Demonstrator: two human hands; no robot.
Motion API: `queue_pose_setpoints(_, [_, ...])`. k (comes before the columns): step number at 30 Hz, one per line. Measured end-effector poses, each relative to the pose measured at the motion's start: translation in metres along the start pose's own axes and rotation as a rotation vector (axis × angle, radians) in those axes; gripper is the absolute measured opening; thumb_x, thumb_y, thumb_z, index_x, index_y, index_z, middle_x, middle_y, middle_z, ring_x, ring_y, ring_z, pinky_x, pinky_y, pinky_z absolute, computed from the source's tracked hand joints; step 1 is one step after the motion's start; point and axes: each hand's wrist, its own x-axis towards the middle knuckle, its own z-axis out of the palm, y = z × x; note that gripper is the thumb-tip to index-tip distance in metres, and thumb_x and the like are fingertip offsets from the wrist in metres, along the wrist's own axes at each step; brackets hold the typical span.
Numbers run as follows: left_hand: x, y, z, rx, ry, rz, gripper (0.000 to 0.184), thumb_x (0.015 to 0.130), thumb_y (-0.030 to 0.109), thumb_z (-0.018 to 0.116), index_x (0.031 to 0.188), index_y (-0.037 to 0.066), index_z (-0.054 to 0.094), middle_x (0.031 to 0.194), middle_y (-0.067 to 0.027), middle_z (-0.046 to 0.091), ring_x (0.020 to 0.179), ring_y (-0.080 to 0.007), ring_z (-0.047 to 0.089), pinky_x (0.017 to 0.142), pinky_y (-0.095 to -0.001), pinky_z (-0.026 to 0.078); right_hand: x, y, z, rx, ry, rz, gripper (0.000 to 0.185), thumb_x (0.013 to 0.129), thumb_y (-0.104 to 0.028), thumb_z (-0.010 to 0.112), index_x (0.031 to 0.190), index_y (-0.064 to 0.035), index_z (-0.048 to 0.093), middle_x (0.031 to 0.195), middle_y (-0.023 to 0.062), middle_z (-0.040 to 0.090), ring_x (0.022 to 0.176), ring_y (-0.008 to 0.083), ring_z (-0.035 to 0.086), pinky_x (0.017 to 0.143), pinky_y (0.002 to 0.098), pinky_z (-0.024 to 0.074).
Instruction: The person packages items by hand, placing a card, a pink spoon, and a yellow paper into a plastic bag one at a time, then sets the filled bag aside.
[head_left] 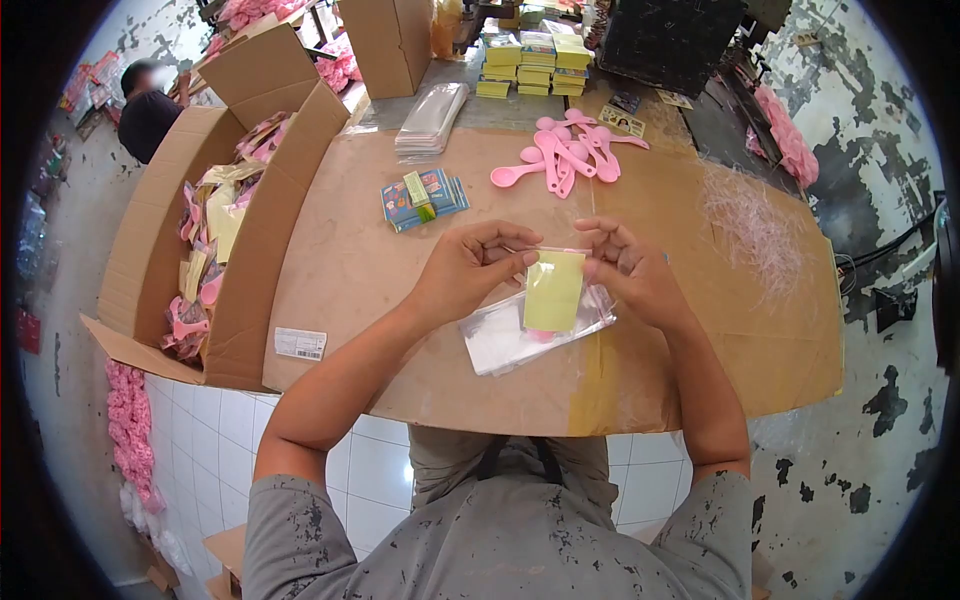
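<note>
My left hand (468,265) pinches the top left corner of a small clear bag with a yellow card (553,292) in it. At the bag's top right, my right hand (634,272) has its thumb and fingers closed on the edge. A bit of pink shows below the card, probably a spoon end. Under the bag lies a stack of clear plastic bags (492,342) on the cardboard-covered table (350,260). Just beyond my hands are a pile of pink spoons (556,160) and a banded stack of blue printed cards (455,195).
An open carton (255,235) of packed pink spoons stands at left. Clear sleeves (432,120) and stacks of yellow-topped cards (536,62) sit at the back. Shredded plastic strands (750,225) lie at right. A person (150,120) is at far left.
</note>
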Motion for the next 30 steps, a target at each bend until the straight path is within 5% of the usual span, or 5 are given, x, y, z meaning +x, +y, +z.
queue_pose_setpoints(15, [0.004, 0.003, -0.016, 0.052, -0.226, -0.082, 0.032, 0.1, 0.016, 0.071, 0.127, 0.001, 0.062, 0.111, -0.0076, 0.071, 0.093, -0.0098, 0.068, 0.079, -0.0286, 0.059, -0.003, -0.008, -0.002, -0.046, 0.026, -0.035, 0.027, 0.096, -0.004, 0.07, 0.121, 0.0022, 0.066, 0.101, 0.0033, 0.07, 0.091, 0.0091, 0.066, 0.081, 0.025, 0.0531])
queue_pose_setpoints(20, [0.014, 0.035, -0.059, -0.239, 0.646, 0.475, 0.034, 0.105, 0.02, 0.062, 0.132, 0.0, 0.059, 0.122, -0.0129, 0.07, 0.112, -0.0214, 0.07, 0.095, -0.0379, 0.057, 0.001, -0.005, -0.04, -0.213, 0.232, -0.02, 0.027, 0.097, -0.008, 0.07, 0.123, -0.0006, 0.068, 0.104, 0.0036, 0.07, 0.095, 0.0097, 0.065, 0.083, 0.027, 0.0538])
queue_pose_setpoints(23, [0.019, 0.039, -0.065, -0.357, 0.705, 0.504, 0.042, 0.104, 0.024, 0.063, 0.137, -0.001, 0.058, 0.129, -0.0123, 0.068, 0.115, -0.0221, 0.068, 0.097, -0.036, 0.056, -0.002, -0.022, -0.053, -0.629, 0.338, 0.015, 0.03, 0.094, -0.011, 0.072, 0.122, -0.0012, 0.069, 0.102, 0.0068, 0.07, 0.096, 0.0153, 0.067, 0.085, 0.0312, 0.0545])
queue_pose_setpoints(28, [0.01, -0.001, -0.018, 0.459, 0.161, -0.063, 0.036, 0.093, 0.029, 0.078, 0.122, 0.008, 0.072, 0.115, -0.0039, 0.07, 0.099, -0.0185, 0.065, 0.086, -0.0353, 0.054, -0.016, -0.009, -0.093, -1.097, 0.12, 0.019, 0.032, 0.087, -0.013, 0.078, 0.115, 0.0003, 0.071, 0.101, 0.0128, 0.07, 0.096, 0.0254, 0.069, 0.085, 0.0371, 0.0541])
queue_pose_setpoints(30, [0.002, -0.019, 0.002, 0.782, 0.047, 0.181, 0.032, 0.09, 0.025, 0.08, 0.117, 0.01, 0.074, 0.102, -0.0043, 0.068, 0.092, -0.0198, 0.063, 0.08, -0.035, 0.053, -0.017, -0.007, -0.098, -1.052, 0.069, 0.112, 0.029, 0.086, -0.011, 0.078, 0.111, 0.0008, 0.071, 0.101, 0.0133, 0.07, 0.094, 0.026, 0.069, 0.085, 0.0375, 0.0539])
